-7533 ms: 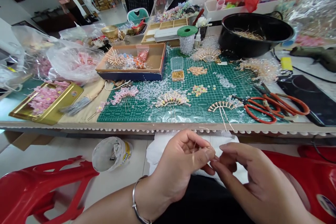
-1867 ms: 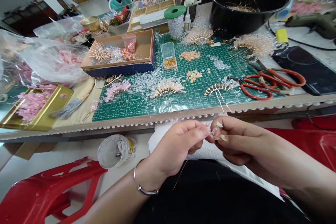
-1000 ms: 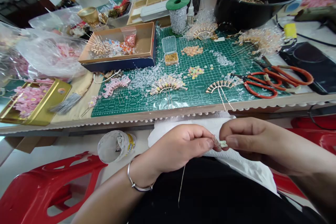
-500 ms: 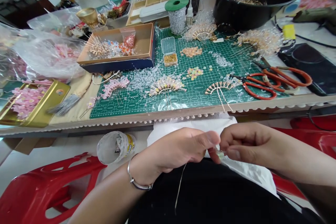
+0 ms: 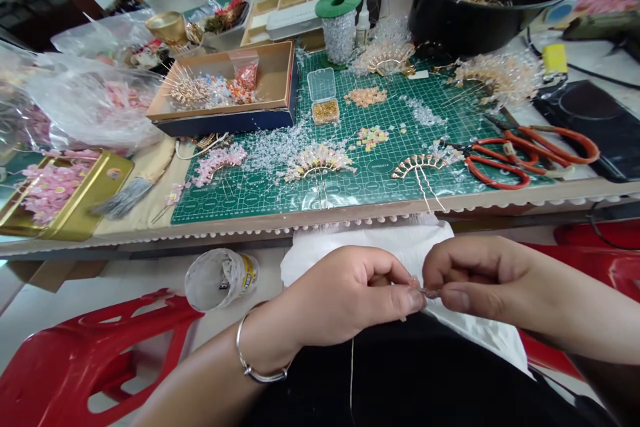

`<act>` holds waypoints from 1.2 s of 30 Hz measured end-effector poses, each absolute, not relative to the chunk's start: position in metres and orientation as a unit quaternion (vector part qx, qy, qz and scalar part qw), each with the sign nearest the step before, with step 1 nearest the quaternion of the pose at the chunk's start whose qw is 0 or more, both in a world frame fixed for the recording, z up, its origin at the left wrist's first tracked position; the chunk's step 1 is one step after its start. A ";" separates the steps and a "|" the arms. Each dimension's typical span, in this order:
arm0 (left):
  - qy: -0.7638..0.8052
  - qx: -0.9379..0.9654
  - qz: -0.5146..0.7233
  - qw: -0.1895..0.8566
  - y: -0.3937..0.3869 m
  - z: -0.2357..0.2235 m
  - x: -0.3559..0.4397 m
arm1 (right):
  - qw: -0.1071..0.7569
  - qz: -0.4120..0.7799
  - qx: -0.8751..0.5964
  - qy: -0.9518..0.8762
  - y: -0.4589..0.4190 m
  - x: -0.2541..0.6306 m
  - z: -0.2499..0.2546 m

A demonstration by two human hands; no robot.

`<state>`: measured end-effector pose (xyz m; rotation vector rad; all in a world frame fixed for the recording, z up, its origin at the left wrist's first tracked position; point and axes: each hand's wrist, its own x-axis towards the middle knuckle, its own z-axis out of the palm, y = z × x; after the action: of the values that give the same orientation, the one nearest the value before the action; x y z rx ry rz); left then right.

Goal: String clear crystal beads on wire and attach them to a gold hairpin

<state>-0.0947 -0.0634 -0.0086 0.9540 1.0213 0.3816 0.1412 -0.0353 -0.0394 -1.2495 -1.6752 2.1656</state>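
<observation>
Both hands meet over the lap, just below the desk point(image 5: 320, 223) edge. Left hand point(image 5: 345, 297) & right hand point(image 5: 470, 273) curl knuckles-up, fingertips pinching a tiny bead piece point(image 5: 429, 292) btwn them; thin wire point(image 5: 351, 373) dangles under the left.

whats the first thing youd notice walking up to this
The two hands meet low in the middle: the left hand and right hand pinch a tiny bead piece between their fingertips, with a thin wire hanging below. Behind them lies a green cutting mat strewn with beaded fan-shaped hairpins, and orange-handled scissors at its right edge.
</observation>
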 end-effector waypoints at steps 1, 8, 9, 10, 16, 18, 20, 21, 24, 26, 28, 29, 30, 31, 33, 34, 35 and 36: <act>0.470 0.444 0.177 0.742 -0.064 -0.008 -0.095 | 0.068 0.722 -0.411 -0.552 -0.035 0.141 -0.038; 0.466 0.467 0.201 0.724 -0.067 -0.011 -0.094 | 0.068 0.633 -0.407 -0.655 -0.026 0.140 -0.036; 0.471 0.472 0.194 0.720 -0.068 -0.011 -0.094 | 0.064 0.591 -0.418 -0.688 -0.027 0.139 -0.035; 0.477 0.477 0.186 0.714 -0.068 -0.010 -0.093 | 0.064 0.545 -0.432 -0.716 -0.028 0.138 -0.033; 0.503 0.475 0.194 0.696 -0.067 -0.007 -0.091 | 0.112 0.393 -0.477 -0.778 -0.038 0.127 -0.016; 0.477 0.451 0.223 0.721 -0.067 -0.008 -0.092 | 0.115 0.412 -0.483 -0.764 -0.035 0.128 -0.019; 0.443 0.419 0.255 0.751 -0.067 -0.011 -0.092 | 0.117 0.466 -0.478 -0.735 -0.031 0.131 -0.026; 0.430 0.400 0.268 0.764 -0.067 -0.013 -0.093 | 0.122 0.501 -0.469 -0.717 -0.030 0.132 -0.031; 0.425 0.344 0.296 0.784 -0.068 -0.017 -0.091 | 0.163 0.587 -0.449 -0.654 -0.032 0.133 -0.041; 0.439 0.320 0.304 0.783 -0.068 -0.019 -0.090 | 0.213 0.606 -0.447 -0.622 -0.037 0.131 -0.041; 0.452 0.317 0.309 0.774 -0.068 -0.019 -0.088 | 0.250 0.611 -0.437 -0.611 -0.041 0.127 -0.037; 0.454 0.324 0.316 0.768 -0.068 -0.020 -0.087 | 0.261 0.612 -0.432 -0.609 -0.043 0.126 -0.035; 0.453 0.336 0.324 0.759 -0.068 -0.020 -0.087 | 0.265 0.611 -0.432 -0.608 -0.044 0.125 -0.033; 0.451 0.352 0.333 0.749 -0.069 -0.019 -0.087 | 0.265 0.611 -0.435 -0.606 -0.044 0.124 -0.032; 0.454 0.397 0.334 0.724 -0.070 -0.018 -0.087 | 0.259 0.621 -0.446 -0.590 -0.043 0.123 -0.033; 0.461 0.421 0.330 0.708 -0.071 -0.017 -0.087 | 0.254 0.635 -0.450 -0.574 -0.042 0.123 -0.034; 0.468 0.447 0.327 0.689 -0.072 -0.016 -0.088 | 0.247 0.653 -0.451 -0.556 -0.042 0.123 -0.036; 0.474 0.474 0.324 0.667 -0.074 -0.014 -0.088 | 0.240 0.672 -0.452 -0.536 -0.042 0.123 -0.038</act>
<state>-0.0880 -0.0736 -0.0145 1.0707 1.0698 0.7320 0.1229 -0.0416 -0.0379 -1.2360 -1.4660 1.8391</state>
